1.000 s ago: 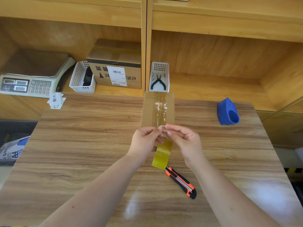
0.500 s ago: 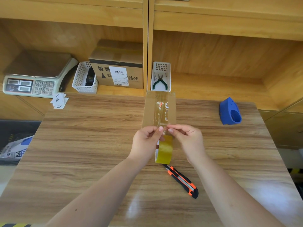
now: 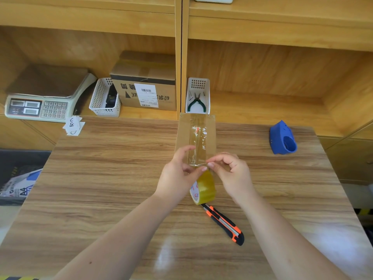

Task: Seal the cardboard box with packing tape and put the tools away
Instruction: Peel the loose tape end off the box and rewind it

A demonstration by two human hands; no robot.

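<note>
A narrow cardboard box (image 3: 182, 136) lies on the wooden table (image 3: 101, 178), running away from me, with clear tape along its top. A yellowish tape roll (image 3: 204, 188) hangs at the box's near end. My left hand (image 3: 179, 178) holds the roll, thumb on top. My right hand (image 3: 232, 174) pinches the tape strip at the near edge of the box. An orange and black utility knife (image 3: 224, 224) lies on the table just behind the roll. A blue tape dispenser (image 3: 282, 140) stands at the far right.
On the shelf behind stand a white basket (image 3: 198, 85) holding green pliers (image 3: 196, 103), another white basket (image 3: 101, 100), a labelled carton (image 3: 145, 85) and a weighing scale (image 3: 40, 93). Paper slips (image 3: 73, 126) lie at the table's far left corner.
The roll has dropped lower and turned, showing its printed core. My right hand moved right along the tape's near edge; the left thumb now presses on the roll.
</note>
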